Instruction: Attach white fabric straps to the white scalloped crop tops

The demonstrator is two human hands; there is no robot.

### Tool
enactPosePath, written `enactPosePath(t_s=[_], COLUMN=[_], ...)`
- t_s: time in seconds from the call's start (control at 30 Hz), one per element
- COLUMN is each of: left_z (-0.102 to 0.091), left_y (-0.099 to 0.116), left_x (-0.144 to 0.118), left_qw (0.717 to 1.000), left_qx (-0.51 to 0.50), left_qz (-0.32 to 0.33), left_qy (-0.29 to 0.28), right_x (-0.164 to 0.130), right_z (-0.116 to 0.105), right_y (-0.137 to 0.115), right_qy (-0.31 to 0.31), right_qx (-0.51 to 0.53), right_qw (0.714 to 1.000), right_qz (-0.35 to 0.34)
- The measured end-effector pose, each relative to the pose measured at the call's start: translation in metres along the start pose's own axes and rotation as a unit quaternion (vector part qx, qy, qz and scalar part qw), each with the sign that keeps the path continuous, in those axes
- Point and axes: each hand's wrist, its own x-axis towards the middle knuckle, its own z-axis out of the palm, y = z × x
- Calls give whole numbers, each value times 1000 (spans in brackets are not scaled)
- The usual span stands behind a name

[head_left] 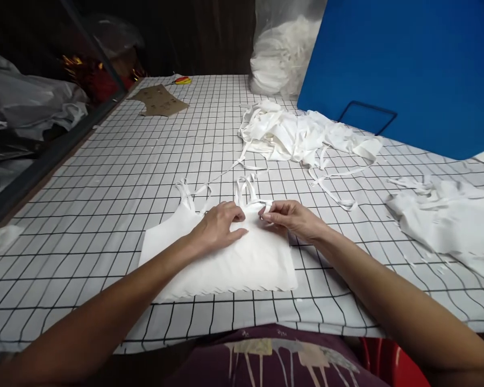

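Both forearms are reaching forward from the near table edge, converging over a stack of white fabric pieces (pixel 226 258) that is lying flat on the white table cover with a black grid (pixel 105 177), directly in front of the person. The left hand (pixel 220 226) is resting palm-down on the stack's far part, fingers curled and pressing the cloth. The right hand (pixel 290 217) is lying just beside it, thumb and forefinger pinched together on a thin white fabric strap (pixel 266 207) at the stack's far edge. Further back, a loose heap of white strapped fabric pieces (pixel 298 134) is lying near a blue board (pixel 407 64), and a brown cardboard template (pixel 159 100) is sitting at far left.
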Motion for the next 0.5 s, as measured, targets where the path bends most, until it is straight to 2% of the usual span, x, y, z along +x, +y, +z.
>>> enactPosePath(t_s=[0.1,0.27,0.37,0.5], left_z=[10,14,14,16], left_y=[-5,-8,-11,-13], left_x=[-5,-2,-2,-3], left_qw=[1000,996,992,988], left_qx=[-2,-80,-119,-150], left_qz=[-15,-46,-32,-26], left_qy=[12,0,-4,2], right_x=[1,2,3,8], right_z=[2,-1,-2,0], right_y=[10,9,10,11], right_qy=[-3,-18,-25,-28], right_qx=[10,-20,-89,-221], right_qw=[1000,1000,996,973], right_qz=[17,8,-20,-62])
